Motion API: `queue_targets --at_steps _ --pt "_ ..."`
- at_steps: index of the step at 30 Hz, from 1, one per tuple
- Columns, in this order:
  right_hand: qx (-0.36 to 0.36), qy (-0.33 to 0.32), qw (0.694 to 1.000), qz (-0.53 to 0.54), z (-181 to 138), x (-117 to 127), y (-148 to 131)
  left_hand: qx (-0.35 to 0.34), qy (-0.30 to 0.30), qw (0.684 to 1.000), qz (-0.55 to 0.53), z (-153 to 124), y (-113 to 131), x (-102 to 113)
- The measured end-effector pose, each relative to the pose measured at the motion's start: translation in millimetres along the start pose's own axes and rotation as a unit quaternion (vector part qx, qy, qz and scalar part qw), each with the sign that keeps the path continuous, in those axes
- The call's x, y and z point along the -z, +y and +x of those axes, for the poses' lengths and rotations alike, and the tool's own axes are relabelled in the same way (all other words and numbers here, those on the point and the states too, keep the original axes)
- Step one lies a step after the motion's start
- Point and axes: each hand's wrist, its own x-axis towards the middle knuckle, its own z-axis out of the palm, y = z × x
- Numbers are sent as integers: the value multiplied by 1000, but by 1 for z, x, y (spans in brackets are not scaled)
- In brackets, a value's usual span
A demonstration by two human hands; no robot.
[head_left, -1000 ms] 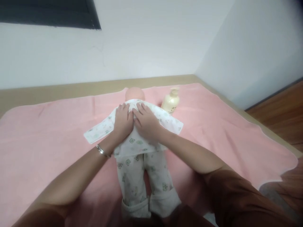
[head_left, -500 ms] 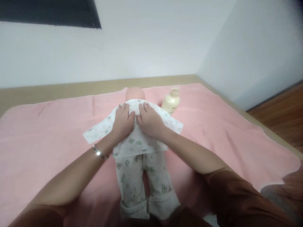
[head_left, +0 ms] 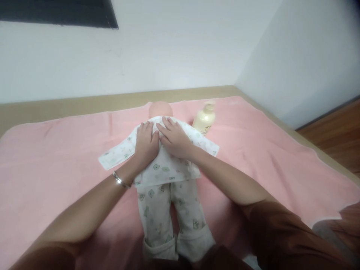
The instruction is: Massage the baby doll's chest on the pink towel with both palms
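Note:
A baby doll [head_left: 160, 109] lies stretched out, its bald head toward the wall and no face showing. It is dressed in a white printed top [head_left: 165, 173] and matching trousers [head_left: 157, 210] with rolled cuffs. My left hand [head_left: 146, 141] rests flat on the left side of the upper torso, fingers pointing to the head. My right hand [head_left: 176, 138] lies flat on the other side, its fingers spread and angled toward the middle. The two thumbs are close together. Both hands are open and grasp nothing. The sleeves reach out to either side.
A cream pump bottle [head_left: 205, 119] stands right of the doll's shoulder. Under everything is a pink cloth [head_left: 62, 150] on a tan surface [head_left: 84, 100]. A white wall [head_left: 174, 48] rises behind, and wooden flooring [head_left: 334, 131] shows at right.
My right hand has slid slightly up and left, its fingers now spread nearer the top's neckline. My left hand stays almost in place. The camera view has shifted a little.

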Motion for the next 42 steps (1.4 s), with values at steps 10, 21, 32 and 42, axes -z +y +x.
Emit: queue_targets --at_steps 10,21,32,42 --pt "-77 9 997 -16 8 12 11 -70 -13 997 34 -31 21 -1" --pt "20 30 997 -75 -23 4 -22 -7 -29 1000 -7 12 -9 3" --pt "-80 18 995 -49 6 11 8 -129 -16 986 107 -31 18 1" --pt "-37 38 977 -206 -25 9 -31 -26 -44 998 46 13 -5 9"
